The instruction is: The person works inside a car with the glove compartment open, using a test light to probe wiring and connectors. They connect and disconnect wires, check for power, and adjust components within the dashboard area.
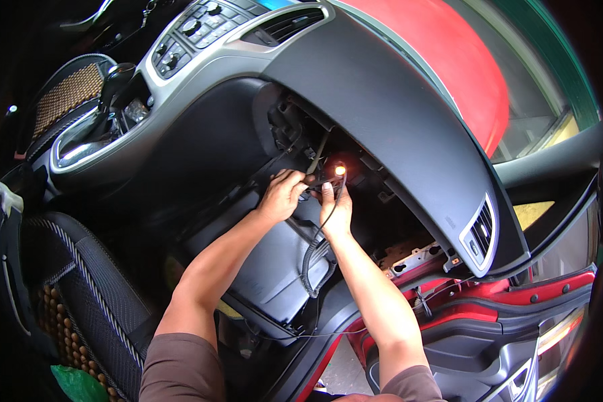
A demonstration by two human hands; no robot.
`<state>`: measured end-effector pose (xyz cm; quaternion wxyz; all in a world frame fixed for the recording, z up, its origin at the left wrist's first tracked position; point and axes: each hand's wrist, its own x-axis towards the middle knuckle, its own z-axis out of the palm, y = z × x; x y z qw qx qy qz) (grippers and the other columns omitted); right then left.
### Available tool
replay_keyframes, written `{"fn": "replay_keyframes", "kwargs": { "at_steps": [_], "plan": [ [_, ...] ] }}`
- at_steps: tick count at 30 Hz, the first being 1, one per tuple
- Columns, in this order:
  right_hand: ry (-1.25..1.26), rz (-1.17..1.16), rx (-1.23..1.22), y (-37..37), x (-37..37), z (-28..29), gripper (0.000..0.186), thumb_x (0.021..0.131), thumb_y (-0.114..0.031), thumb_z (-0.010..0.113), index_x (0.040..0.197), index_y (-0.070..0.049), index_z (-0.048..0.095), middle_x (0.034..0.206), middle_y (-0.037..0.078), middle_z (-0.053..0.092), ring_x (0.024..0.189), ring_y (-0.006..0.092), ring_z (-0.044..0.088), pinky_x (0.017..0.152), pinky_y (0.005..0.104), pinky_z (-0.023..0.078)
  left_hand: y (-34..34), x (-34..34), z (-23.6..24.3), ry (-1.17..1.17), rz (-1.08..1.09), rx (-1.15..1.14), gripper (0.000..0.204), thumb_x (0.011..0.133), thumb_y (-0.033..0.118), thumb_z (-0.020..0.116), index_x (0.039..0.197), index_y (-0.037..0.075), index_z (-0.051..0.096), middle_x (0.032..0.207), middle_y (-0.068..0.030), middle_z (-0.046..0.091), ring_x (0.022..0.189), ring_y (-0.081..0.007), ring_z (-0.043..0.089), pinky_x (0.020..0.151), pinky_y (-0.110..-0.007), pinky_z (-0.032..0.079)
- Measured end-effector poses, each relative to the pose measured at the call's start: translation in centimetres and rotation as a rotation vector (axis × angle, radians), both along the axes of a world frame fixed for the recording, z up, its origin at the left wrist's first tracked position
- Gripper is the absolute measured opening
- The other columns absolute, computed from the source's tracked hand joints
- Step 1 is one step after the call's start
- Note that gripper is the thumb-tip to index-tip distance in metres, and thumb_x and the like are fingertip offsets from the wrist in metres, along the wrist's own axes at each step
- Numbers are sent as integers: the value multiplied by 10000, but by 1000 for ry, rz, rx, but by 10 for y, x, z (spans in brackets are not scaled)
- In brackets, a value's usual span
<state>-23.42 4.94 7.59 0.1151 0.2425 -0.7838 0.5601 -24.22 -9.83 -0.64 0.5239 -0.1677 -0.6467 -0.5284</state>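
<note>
My left hand [280,198] is closed at the opening under the dashboard [375,120], its fingertips on dark wires or a part that I cannot make out. Just right of it, my right hand [336,211] is closed round a slim dark tool with a glowing orange-yellow lamp [340,171] at its top. A black coiled cord [309,268] hangs from beside the lamp past my right hand. Below both hands lies the lowered dark glove box [261,275]. Wiring and brackets [285,124] show inside the opening, partly in shadow.
The centre console [87,151] with the gear lever is at upper left, a seat [94,281] with beaded cover at lower left. The open red door [482,315] is at lower right, beside a metal bracket [402,261]. A green plastic bag [77,382] sits by the seat.
</note>
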Motion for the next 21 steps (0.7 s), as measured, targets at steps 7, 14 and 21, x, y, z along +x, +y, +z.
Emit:
{"fn": "replay_keyframes", "kwargs": {
  "at_steps": [7, 14, 21],
  "plan": [
    [15, -8, 17, -1, -9, -7, 263, 1155, -206, 565, 1356, -49, 631, 1113, 38, 726, 947, 115, 682, 848, 284, 585, -2, 1, 0, -39, -15, 9, 104, 1020, 136, 656, 1080, 50, 659, 1020, -159, 702, 996, -417, 652, 873, -518, 524],
    [-22, -59, 96, 1, -6, -2, 338, 1159, -301, 561, 1370, -47, 629, 1158, 58, 720, 999, 154, 691, 895, 343, 591, -2, 3, 1, -40, -10, 6, 103, 1017, 125, 658, 1083, 47, 654, 1032, -172, 707, 1001, -431, 649, 877, -526, 523],
    [-85, -71, 93, 4, -11, 0, 403, 1147, -375, 582, 1350, -31, 636, 1176, 84, 735, 1026, 182, 708, 918, 370, 599, -1, 2, -1, -39, 8, 1, 116, 1018, 91, 652, 1113, 28, 670, 1035, -166, 711, 978, -414, 671, 862, -477, 530]
  ]
}}
